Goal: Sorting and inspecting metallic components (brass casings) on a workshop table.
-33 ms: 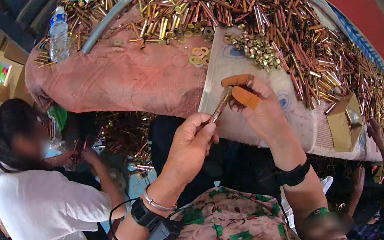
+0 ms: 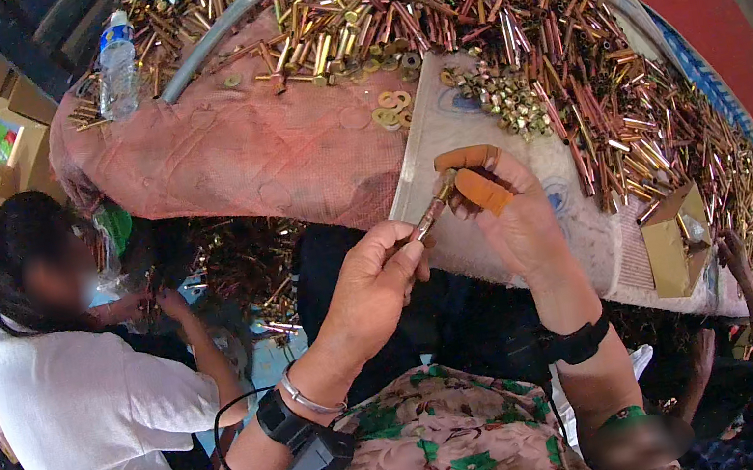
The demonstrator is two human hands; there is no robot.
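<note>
My left hand [image 2: 382, 279] pinches the shank of a bolt [image 2: 429, 218], slim and metallic, tilted up to the right. At its upper end sits a brassy nut-like piece [image 2: 445, 187]. Orange covers wrap the thumb and forefinger of my right hand [image 2: 514, 212], which close around that end. Both hands are over the near edge of the cloth-covered work surface [image 2: 285, 166]. Just beyond them lie a heap of small nuts [image 2: 514, 102] and a few flat washers [image 2: 390, 113].
Long metal bolts or sleeves [image 2: 419, 14] are piled along the back and right. A plastic bottle [image 2: 117, 74] and grey tube [image 2: 215, 41] lie back left. A cardboard box [image 2: 677, 259] is at the right edge. One person [image 2: 99, 421] sits left; another's arm [image 2: 744, 273] reaches in right.
My hands and the bolt look almost unmoved. At the left, the other person's hands have shifted slightly.
</note>
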